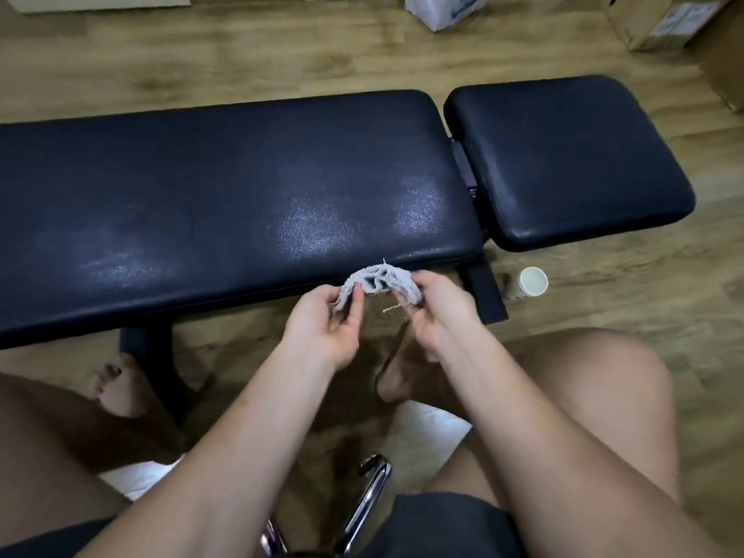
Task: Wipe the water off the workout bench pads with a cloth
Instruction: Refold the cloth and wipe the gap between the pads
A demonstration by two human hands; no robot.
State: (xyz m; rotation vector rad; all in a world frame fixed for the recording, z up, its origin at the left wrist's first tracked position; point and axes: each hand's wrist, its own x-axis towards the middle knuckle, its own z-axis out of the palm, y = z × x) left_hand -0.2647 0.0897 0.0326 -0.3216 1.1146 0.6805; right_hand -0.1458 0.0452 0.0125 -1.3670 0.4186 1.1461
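Note:
A long black bench pad stretches across the view, with pale wet patches shining on its near right part. A shorter black seat pad lies to its right, across a narrow gap. A small frayed grey cloth is held in the air just in front of the long pad's near edge. My left hand pinches the cloth's left end and my right hand pinches its right end. A loose thread hangs from the cloth.
A white paper cup stands on the wooden floor right of the bench's black foot bar. My bare knees and feet are below. A chrome chair part sits between my legs. Cardboard boxes and a plastic bag stand beyond the bench.

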